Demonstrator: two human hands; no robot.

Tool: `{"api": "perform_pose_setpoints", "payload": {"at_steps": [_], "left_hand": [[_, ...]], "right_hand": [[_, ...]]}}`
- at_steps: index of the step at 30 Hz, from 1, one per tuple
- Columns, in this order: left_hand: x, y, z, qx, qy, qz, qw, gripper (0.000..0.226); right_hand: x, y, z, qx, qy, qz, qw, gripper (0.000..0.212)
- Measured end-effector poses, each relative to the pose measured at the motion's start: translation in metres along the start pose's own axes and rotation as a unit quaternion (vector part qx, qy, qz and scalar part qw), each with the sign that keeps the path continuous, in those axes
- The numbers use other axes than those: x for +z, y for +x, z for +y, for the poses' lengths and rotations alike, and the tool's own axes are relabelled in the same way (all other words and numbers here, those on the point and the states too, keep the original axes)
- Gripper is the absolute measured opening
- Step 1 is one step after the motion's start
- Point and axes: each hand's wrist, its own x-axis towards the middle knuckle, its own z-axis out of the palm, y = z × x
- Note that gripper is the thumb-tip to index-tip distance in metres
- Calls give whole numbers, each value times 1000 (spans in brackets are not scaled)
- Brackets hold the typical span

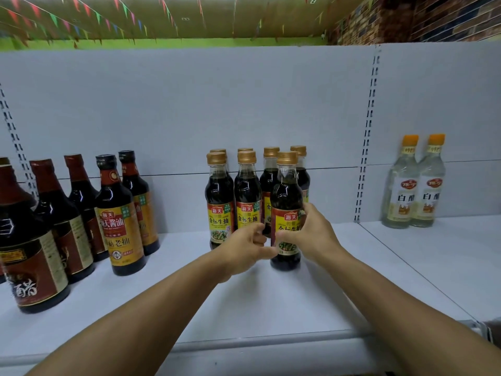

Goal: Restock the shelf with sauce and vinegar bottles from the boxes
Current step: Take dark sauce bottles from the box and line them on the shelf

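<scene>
- Shelf [271,308]: white and smooth, it bore the front soy sauce bottle [286,185], upright beside its group.
- Bottle: likely heavy, rigid and slick; best held at the label.
- Right hand [314,234] clasped the label; left hand [244,248], fingers curled, touched it, grip uncertain.

Illumination bright, even, cool white, apparently from overhead: the shelf [271,299] and its back panel [189,104] read pale grey-blue with no hard shadows, only a soft dim patch under the hands [271,240]. Small specular glints sit on the shoulders of the dark sauce bottles [245,191]; the two clear vinegar bottles [414,183] look slightly washed out. Wide-angle distortion bows the shelf edge and slotted uprights [366,131] outward; centre sharp, the near left bottle [29,240] and the forearms soft.
</scene>
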Motion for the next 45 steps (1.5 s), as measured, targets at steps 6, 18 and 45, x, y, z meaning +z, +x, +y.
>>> {"api": "perform_pose_setpoints", "payload": {"at_steps": [6,18,45], "left_hand": [[8,3,-4,-3,30,-17,999,46],[15,-3,-14,12,56,-5,998,62],[32,-4,-6,27,97,-5,995,72]], "right_hand": [[15,18,4,-4,-12,17,1000,70],[29,34,5,-8,-24,16,1000,74],[29,55,9,0,-16,-14,1000,65]]}}
